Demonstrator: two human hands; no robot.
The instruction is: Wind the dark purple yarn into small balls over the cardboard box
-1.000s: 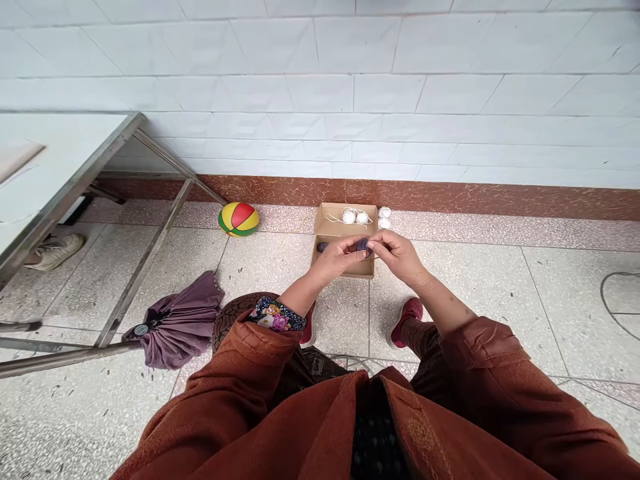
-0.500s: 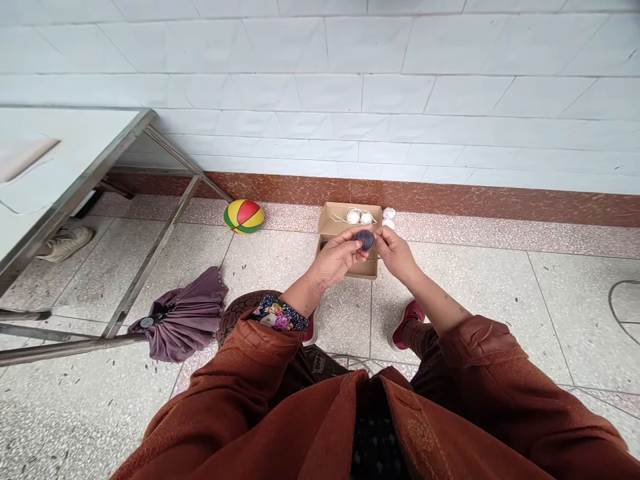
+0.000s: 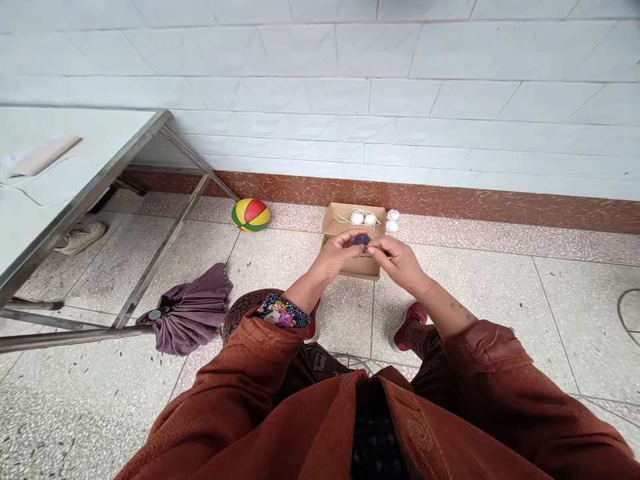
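My left hand (image 3: pixel 336 257) is closed round a small dark purple-grey ball of yarn (image 3: pixel 361 239), held above a cardboard box. Against the near right side of that ball, my right hand (image 3: pixel 397 261) pinches thumb and forefinger together at its yarn; the strand itself is too fine to make out. Below and behind both hands, the open cardboard box (image 3: pixel 367 268) sits on the floor, partly covered by them. Two white yarn balls (image 3: pixel 363 218) with loose ends lie in its far part. More white balls (image 3: pixel 393 221) rest on the floor just right of the box.
A metal-framed table (image 3: pixel 125 143) stands at the left, with a purple folded umbrella (image 3: pixel 195 310) by its lower bar. A coloured ball (image 3: pixel 251 215) lies near the tiled wall (image 3: pixel 390 53). Another person's shoe (image 3: pixel 83 237) shows under the table. A cable (image 3: pixel 623 313) lies far right.
My right fingers have shifted from the ball's right side to its near edge, and the left fingers now cover more of the ball. The view has shifted slightly left.
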